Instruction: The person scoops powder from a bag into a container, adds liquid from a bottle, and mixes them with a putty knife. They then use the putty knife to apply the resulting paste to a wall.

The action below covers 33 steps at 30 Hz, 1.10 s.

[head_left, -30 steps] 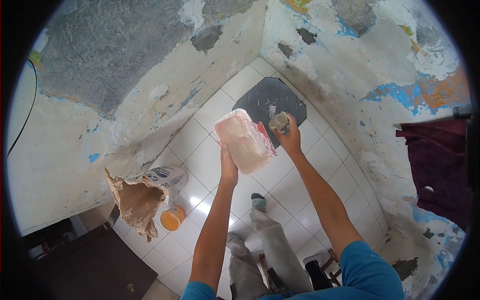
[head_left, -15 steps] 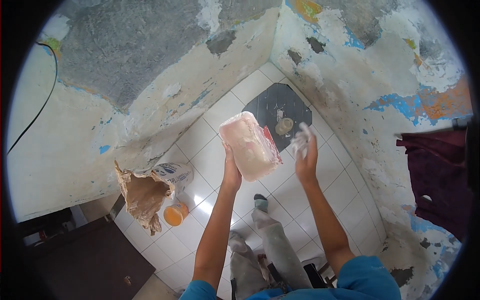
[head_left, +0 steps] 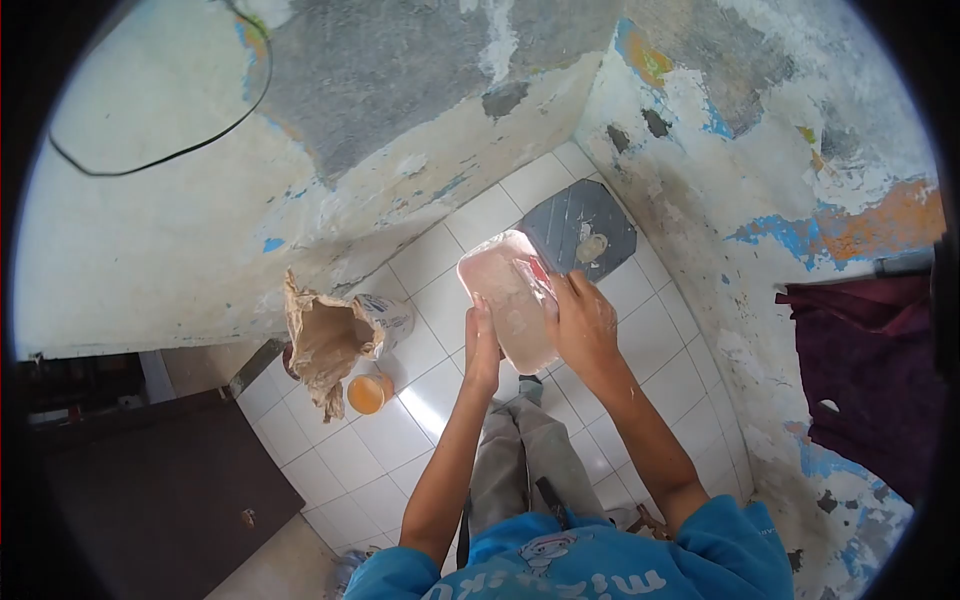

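A pale pink plastic tray (head_left: pixel 505 315), coated inside with whitish paste, is held out in front of me. My left hand (head_left: pixel 483 345) grips its left side, with the thumb up over the rim. At its right edge lies a flat red scraper (head_left: pixel 535 275) smeared with white paste. My right hand (head_left: pixel 583 320) has its fingers closed at the scraper beside the tray's rim. White residue marks the right hand, and its fingers partly hide the scraper's lower end.
On the tiled floor at left stand an open brown paper bag (head_left: pixel 330 345), a white printed bucket or sack (head_left: pixel 385 320) and an orange tub (head_left: pixel 368 393). A dark grey board (head_left: pixel 575 225) lies in the corner. Maroon cloth (head_left: pixel 860 370) hangs at right by peeling walls (head_left: pixel 700 180).
My right hand has moved left from open air to the red scraper at the tray's edge, and its fingers have closed. The view has shifted slightly.
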Motion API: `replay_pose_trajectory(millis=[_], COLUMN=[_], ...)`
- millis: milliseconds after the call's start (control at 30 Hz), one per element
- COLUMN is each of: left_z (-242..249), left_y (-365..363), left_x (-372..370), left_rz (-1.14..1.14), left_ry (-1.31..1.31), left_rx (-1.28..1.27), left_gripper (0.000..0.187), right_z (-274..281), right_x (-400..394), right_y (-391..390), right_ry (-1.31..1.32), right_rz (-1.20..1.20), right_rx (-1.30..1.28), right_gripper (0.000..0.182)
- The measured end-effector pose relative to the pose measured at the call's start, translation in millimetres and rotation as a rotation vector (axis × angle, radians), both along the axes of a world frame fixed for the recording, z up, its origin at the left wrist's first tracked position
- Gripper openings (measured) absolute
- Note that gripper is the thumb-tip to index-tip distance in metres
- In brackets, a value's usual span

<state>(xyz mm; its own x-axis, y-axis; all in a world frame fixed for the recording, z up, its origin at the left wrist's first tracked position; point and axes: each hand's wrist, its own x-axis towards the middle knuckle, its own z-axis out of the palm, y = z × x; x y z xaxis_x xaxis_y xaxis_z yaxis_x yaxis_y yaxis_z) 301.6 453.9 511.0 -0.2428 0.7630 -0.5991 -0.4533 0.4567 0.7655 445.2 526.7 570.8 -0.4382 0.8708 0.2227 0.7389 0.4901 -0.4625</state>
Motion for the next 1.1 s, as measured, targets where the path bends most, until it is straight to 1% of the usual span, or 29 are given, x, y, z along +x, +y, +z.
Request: replay_pose_trajectory(millis=[33,67,133,167,200,267,300,333,467,500,533,600,667,700,767,800,833,900,967,1100], left_z=[11,9,6,5,16,33,39,44,49,54,57,64,72,81,86,85,85,85,84,86], left_y=[-7,-14,-30,-37,-40,-51,-50,-55,-64,-68,-69,-73,-72,-68,-57,-54,-50,-41,-31,-18], left_x=[-3,-8,-18,-22,-26,-32,-35,-37,-46,-45,-43,-38,-35,-33,-29,-28,-24,-4,10,31], left_rz=[-0.021,-0.014,-0.125,-0.115,-0.084,-0.056,0.024,0.100,0.135,0.095,0.057,0.062,0.068,0.102,0.147,0.083,0.021,0.077,0.127,0.126], left_ry=[0.076,0.072,0.239,0.238,0.190,0.138,0.133,0.126,0.104,0.130,0.158,0.133,0.115,0.085,0.052,0.017,-0.018,0.011,0.045,0.022], left_rx=[-0.026,-0.018,-0.014,-0.009,0.011,0.024,0.036,0.037,0.035,0.021,0.010,0.000,-0.009,0.019,0.045,0.020,-0.005,0.001,0.016,0.024], left_gripper=[0.098,0.098,0.097,0.097,0.097,0.098,0.090,0.085,0.088,0.089,0.091,0.093,0.096,0.098,0.100,0.101,0.103,0.103,0.103,0.103], right_z=[8,15,34,41,44,43,48,52,71,71,68,69,74,79,90,89,88,84,82,93], right_x=[-6,-12,-26,-33,-37,-42,-44,-44,-54,-60,-67,-68,-61,-55,-39,-37,-38,-36,-34,2], right_y=[-9,-14,-18,-21,-23,-37,-43,-56,-80,-80,-73,-62,-52,-55,-60,-59,-58,-50,-25,7], right_ry=[0.025,0.049,0.042,0.043,0.042,0.020,0.016,0.024,0.029,0.027,0.025,0.019,-0.041,-0.040,-0.054,-0.056,-0.005,0.050,0.094,0.017], right_rz=[0.001,0.004,0.006,0.002,0.013,0.138,0.145,0.171,0.255,0.258,0.235,0.217,0.194,0.199,0.209,0.216,0.245,0.278,0.263,0.227], right_rx=[-0.018,-0.031,-0.034,-0.038,-0.028,-0.036,-0.030,-0.080,-0.153,-0.159,-0.137,-0.123,-0.060,-0.063,-0.199,-0.205,-0.198,-0.197,-0.128,-0.070], right_gripper=[0.029,0.031,0.030,0.029,0.029,0.026,0.026,0.024,0.020,0.020,0.021,0.021,0.022,0.022,0.022,0.022,0.023,0.024,0.025,0.024])
